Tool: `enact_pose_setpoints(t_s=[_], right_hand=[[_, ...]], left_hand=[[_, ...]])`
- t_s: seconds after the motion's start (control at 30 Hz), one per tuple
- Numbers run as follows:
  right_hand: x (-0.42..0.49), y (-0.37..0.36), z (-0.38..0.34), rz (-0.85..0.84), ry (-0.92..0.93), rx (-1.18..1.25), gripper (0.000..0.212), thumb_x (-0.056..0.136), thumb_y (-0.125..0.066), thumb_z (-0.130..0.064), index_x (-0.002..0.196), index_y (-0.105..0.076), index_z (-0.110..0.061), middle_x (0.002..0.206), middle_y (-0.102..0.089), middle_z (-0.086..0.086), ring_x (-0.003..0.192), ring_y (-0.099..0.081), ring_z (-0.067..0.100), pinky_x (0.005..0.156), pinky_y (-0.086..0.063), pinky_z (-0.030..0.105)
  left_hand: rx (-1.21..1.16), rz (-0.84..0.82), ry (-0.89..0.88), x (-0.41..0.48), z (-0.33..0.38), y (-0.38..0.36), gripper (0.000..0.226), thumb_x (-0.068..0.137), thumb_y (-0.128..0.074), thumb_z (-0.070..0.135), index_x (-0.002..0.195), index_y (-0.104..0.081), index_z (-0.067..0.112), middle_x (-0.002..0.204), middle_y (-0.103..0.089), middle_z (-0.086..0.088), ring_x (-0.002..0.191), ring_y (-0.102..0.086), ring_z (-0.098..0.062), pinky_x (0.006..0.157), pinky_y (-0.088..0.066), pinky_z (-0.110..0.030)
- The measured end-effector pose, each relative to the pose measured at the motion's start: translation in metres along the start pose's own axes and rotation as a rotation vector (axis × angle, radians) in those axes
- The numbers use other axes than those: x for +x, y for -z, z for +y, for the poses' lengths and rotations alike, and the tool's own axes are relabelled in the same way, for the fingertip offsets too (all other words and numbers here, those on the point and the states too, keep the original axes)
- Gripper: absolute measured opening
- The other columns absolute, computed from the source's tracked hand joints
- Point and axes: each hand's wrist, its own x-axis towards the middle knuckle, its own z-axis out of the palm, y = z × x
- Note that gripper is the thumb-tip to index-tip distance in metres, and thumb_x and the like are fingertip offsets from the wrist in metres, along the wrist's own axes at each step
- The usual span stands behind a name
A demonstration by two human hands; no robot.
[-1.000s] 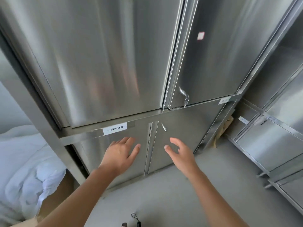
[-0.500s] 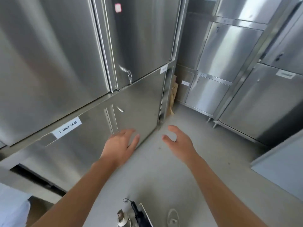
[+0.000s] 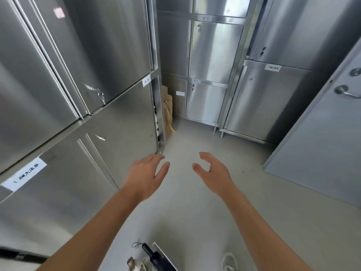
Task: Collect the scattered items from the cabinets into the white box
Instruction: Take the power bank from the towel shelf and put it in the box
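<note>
While empty, left hand (image 3: 145, 177) beside cabinet (image 3: 121, 122).

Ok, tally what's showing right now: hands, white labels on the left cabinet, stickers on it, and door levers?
hands: 2 (left hand, right hand, both empty)
white labels on left cabinet: 2
sticker: 1
door lever: 1
Total: 6
</note>
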Motion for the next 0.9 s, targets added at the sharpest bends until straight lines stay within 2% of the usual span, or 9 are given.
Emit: enact_pose_setpoints(t_s=[0.13,0.3,0.53,0.7,0.9], right_hand=[[0.036,0.022,0.028,-0.051,0.035,0.025,0.057,0.089,-0.063,-0.057,0.141,-0.051,-0.035,0.14,-0.057,-0.017,0.127,-0.053,0.008,0.105,-0.039,0.027],[0.101,0.067,0.065,-0.141,0.088,0.028,0.059,0.091,-0.061,-0.055,0.144,-0.048,-0.033,0.145,-0.054,-0.013,0.134,-0.049,0.011,0.111,-0.039,0.033],[0.174,0.134,0.062,-0.19,0.235,0.002,0.06,0.091,-0.06,-0.053,0.145,-0.049,-0.03,0.146,-0.054,-0.011,0.134,-0.049,0.013,0.109,-0.038,0.03],[0.216,0.155,0.055,-0.183,0.289,0.002,0.063,0.088,-0.056,-0.059,0.145,-0.047,-0.034,0.144,-0.054,-0.015,0.136,-0.045,0.009,0.102,-0.034,0.025],[0.28,0.16,0.058,-0.203,0.311,-0.048,0.061,0.089,-0.055,-0.059,0.145,-0.047,-0.035,0.143,-0.054,-0.017,0.133,-0.047,0.009,0.097,-0.033,0.025]], left_hand=[[0.03,0.025,0.071,0.029,0.022,-0.016,0.064,0.094,-0.018,0.065,0.131,-0.055,0.027,0.129,-0.061,0.009,0.115,-0.058,-0.019,0.097,-0.043,-0.035],[0.071,0.004,0.183,0.078,0.073,-0.052,0.068,0.092,-0.013,0.068,0.133,-0.051,0.03,0.133,-0.058,0.009,0.117,-0.057,-0.022,0.1,-0.043,-0.036],[0.122,0.086,0.239,0.143,0.137,-0.052,0.065,0.091,-0.015,0.067,0.127,-0.054,0.029,0.126,-0.062,0.007,0.109,-0.06,-0.023,0.093,-0.045,-0.034],[0.182,0.133,0.218,0.193,0.149,-0.04,0.06,0.093,-0.017,0.065,0.116,-0.057,0.026,0.111,-0.066,0.005,0.096,-0.063,-0.024,0.083,-0.045,-0.034],[0.193,0.13,0.215,0.253,0.133,-0.052,0.066,0.093,-0.012,0.067,0.119,-0.056,0.026,0.114,-0.065,0.006,0.1,-0.062,-0.02,0.088,-0.045,-0.034]])
